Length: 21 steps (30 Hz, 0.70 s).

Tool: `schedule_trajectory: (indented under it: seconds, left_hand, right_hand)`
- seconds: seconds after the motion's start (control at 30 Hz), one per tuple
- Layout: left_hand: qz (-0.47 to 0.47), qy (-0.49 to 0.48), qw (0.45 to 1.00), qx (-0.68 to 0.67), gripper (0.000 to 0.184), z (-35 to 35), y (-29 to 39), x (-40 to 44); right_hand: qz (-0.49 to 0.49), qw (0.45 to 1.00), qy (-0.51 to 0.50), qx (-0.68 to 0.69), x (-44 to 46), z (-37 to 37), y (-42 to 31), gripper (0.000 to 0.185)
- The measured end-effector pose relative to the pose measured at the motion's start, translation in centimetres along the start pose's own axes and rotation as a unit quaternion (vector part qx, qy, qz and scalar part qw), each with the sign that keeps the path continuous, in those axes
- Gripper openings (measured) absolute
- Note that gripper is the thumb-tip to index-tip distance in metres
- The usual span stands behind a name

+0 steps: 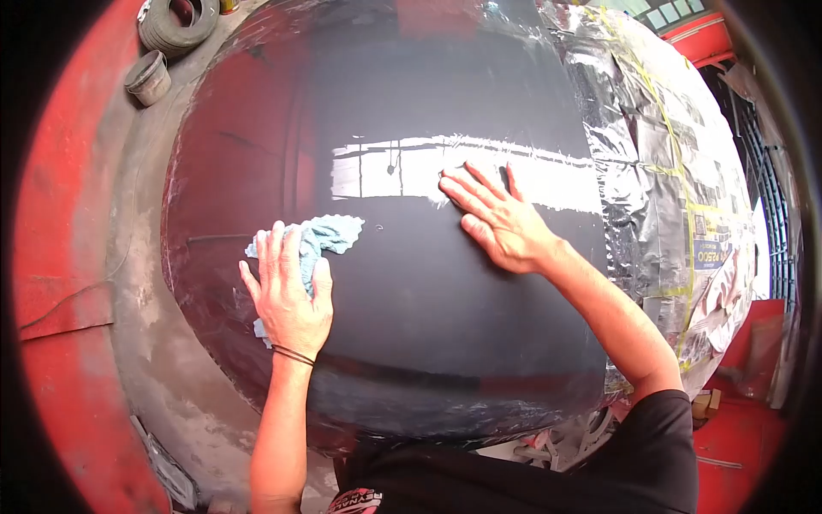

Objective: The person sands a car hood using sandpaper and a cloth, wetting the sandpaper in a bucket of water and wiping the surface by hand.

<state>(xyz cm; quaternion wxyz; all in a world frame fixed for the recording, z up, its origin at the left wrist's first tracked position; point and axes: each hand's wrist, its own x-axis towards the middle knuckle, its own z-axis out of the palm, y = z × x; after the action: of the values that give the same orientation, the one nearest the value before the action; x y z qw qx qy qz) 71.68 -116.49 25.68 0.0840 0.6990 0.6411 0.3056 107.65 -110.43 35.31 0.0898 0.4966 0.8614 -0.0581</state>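
Note:
A large dark glossy car panel (411,308) spreads under both hands and reflects a bright white band. On its left part my left hand (289,287) presses down on a crumpled light blue cloth (334,233), which sticks out past the fingers on both sides. A dark band circles that wrist. Farther right, my right hand (497,218) lies flat on the bare panel at the bright reflection, its fingers spread and nothing in them.
Masking paper and plastic (676,180) with yellow tape cover the right side of the car. At the upper left, a tire (167,36) and a bucket (149,84) stand on the concrete floor. Red surfaces border both sides.

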Motion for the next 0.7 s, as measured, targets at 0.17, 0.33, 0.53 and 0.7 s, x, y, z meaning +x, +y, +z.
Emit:
schedule_trajectory:
  seconds: [0.17, 0.33, 0.53, 0.7]
  left_hand:
    - [0.006, -0.001, 1.000, -0.004, 0.061, 0.0, -0.3, 0.0]
    - [-0.002, 0.004, 0.999, -0.033, 0.061, -0.4, -0.2, 0.3]
    - [-0.009, -0.009, 1.000, -0.024, 0.061, -0.5, -0.2, 0.2]
    - [-0.007, -0.007, 0.999, -0.038, 0.060, -0.5, -0.4, 0.2]
  right_hand:
    - [0.107, 0.991, 0.069, -0.045, 12.5, -1.9, 9.8, 0.061]
    - [0.111, 0.990, 0.088, -0.002, 13.8, -1.0, 5.9, 0.063]
    - [0.017, 0.998, 0.024, -0.059, 13.9, -2.3, 1.9, 0.061]
    - [0.139, 0.987, 0.075, -0.036, 27.3, -2.8, 10.5, 0.064]
